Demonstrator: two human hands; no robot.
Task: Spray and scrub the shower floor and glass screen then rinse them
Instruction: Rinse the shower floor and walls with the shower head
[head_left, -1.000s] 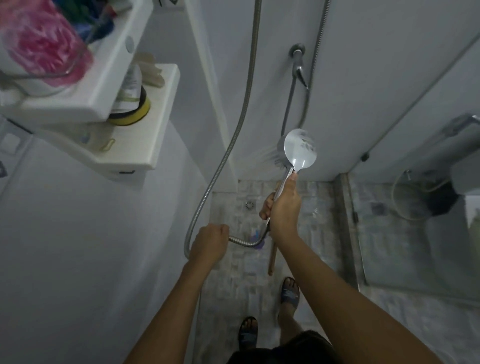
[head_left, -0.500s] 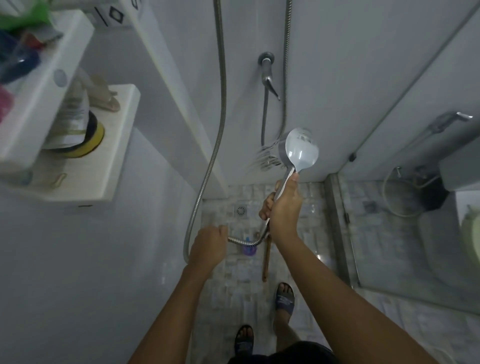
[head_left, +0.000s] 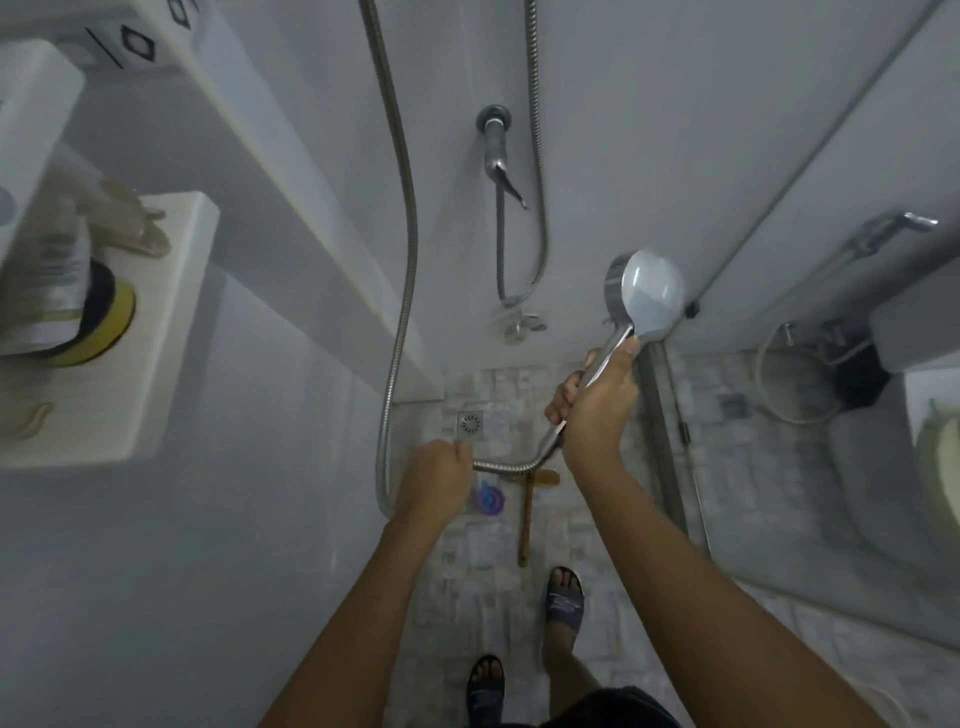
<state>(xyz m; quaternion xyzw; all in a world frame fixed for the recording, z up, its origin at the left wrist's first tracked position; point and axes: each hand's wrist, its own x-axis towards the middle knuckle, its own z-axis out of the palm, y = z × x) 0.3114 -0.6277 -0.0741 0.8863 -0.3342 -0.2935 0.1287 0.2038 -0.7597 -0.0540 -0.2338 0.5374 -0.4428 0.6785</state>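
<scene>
Right hand (head_left: 597, 410) gripping shower head (head_left: 649, 296), left hand (head_left: 434, 480) clutching hose (head_left: 400, 260), bottle (head_left: 52, 280) on shelf (head_left: 156, 364)

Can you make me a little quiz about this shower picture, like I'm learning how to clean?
1. True or false: the right hand holds the shower head by its handle.
2. What does the left hand grip? A) the metal hose B) a sponge C) a towel
3. Fill in: the wooden-handled brush lies on the ____.
Key: 1 true; 2 A; 3 floor.
</scene>
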